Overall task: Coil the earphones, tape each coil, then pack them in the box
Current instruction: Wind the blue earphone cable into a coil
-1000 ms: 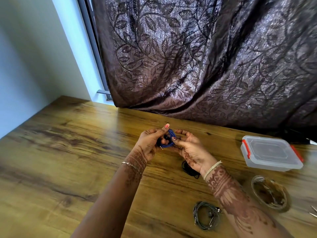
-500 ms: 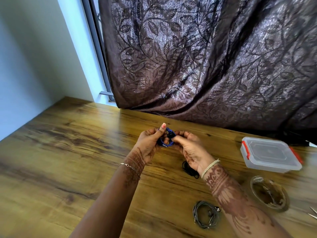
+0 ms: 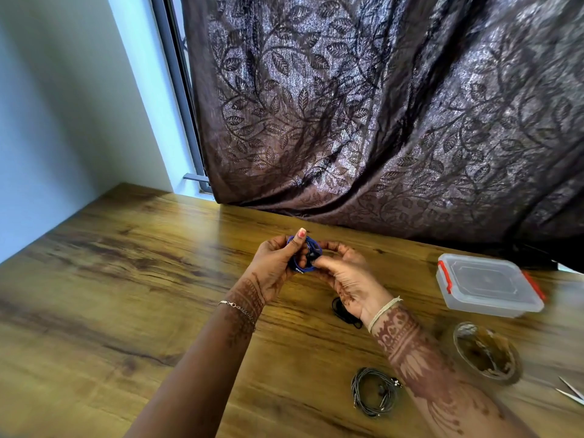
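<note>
Coil: blue earphones (image 3: 299,267) pinched between left hand (image 3: 271,263) and right hand (image 3: 347,279), above the middle of the worktop (image 3: 126,279).
Tape: tape roll (image 3: 486,352) lies toward the near right corner, closest to the right hand.

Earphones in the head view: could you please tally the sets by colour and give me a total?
blue earphones: 1, gripped by left hand and right hand
black earphones: 1, on the table, partly behind the right hand
grey earphones: 1, coiled on the table
Total: 3
</note>
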